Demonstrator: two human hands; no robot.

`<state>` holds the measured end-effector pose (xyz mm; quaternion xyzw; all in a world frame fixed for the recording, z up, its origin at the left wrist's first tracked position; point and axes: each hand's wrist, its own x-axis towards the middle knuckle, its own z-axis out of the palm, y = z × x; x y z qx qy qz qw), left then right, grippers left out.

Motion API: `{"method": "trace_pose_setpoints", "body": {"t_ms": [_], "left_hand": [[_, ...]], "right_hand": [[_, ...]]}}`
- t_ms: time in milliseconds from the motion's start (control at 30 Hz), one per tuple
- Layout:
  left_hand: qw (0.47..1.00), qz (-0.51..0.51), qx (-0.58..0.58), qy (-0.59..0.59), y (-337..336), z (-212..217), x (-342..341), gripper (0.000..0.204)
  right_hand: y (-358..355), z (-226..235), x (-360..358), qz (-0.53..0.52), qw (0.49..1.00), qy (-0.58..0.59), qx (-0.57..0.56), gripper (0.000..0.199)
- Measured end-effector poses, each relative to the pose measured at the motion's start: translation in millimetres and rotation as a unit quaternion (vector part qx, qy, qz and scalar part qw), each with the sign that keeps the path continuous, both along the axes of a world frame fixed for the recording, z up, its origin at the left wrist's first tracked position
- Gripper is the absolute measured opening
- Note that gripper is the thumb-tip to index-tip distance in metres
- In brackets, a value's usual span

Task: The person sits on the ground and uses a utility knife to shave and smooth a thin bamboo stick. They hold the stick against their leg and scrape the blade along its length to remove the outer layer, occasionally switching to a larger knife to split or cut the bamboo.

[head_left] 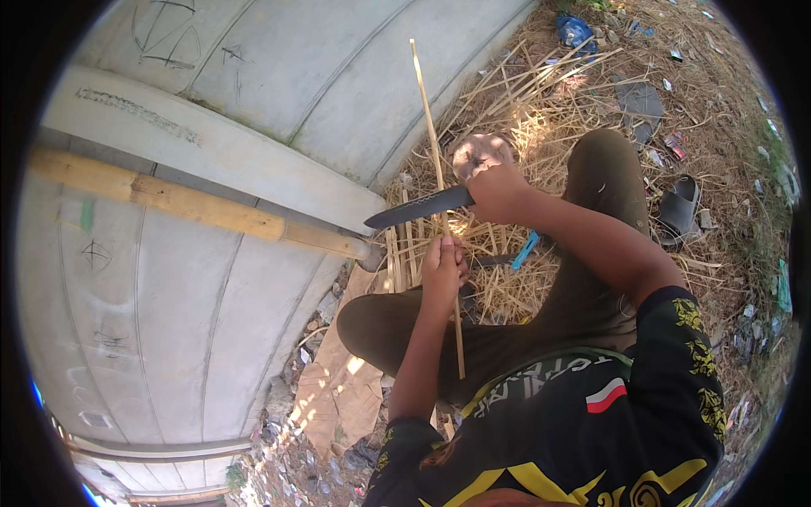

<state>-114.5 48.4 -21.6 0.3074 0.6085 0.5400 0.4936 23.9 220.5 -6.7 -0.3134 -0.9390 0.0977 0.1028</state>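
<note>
My left hand (444, 264) is closed around a long, thin bamboo strip (428, 110), whose lower end reaches down past my wrist over my leg. Dark and broad, the blade of a knife (420, 208) lies across the strip just above my left fingers. My right hand (497, 188) grips the knife at its handle end, and the handle itself is hidden in the fist. The blade points left, toward the wall. Whether its edge bites into the strip cannot be made out.
A concrete panel wall (194, 329) rises on the left, with a bamboo pole (203, 211) along it. Split strips and shavings (528, 127) cover the ground beyond my hands. Nearby lie a bright blue object (525, 251), a sandal (678, 203), flattened cardboard (336, 397) and a blue bag (574, 32).
</note>
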Motion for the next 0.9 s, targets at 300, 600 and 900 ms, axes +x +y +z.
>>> {"method": "trace_pose_setpoints", "body": {"t_ms": [300,600,900], "left_hand": [[0.959,0.041,0.030,0.278,-11.0,-16.8,-9.1,0.026],[0.934,0.025,0.043,0.354,-5.6,-24.7,1.6,0.028],[0.931,-0.020,0.006,0.363,-4.9,-10.1,21.9,0.031]], "right_hand": [[67.3,9.3,1.4,-0.114,0.990,0.016,-0.078,0.030],[54.3,-20.7,-1.2,-0.083,0.992,0.074,0.054,0.026],[42.9,-21.3,-1.8,-0.143,0.970,0.195,0.040,0.028]]}}
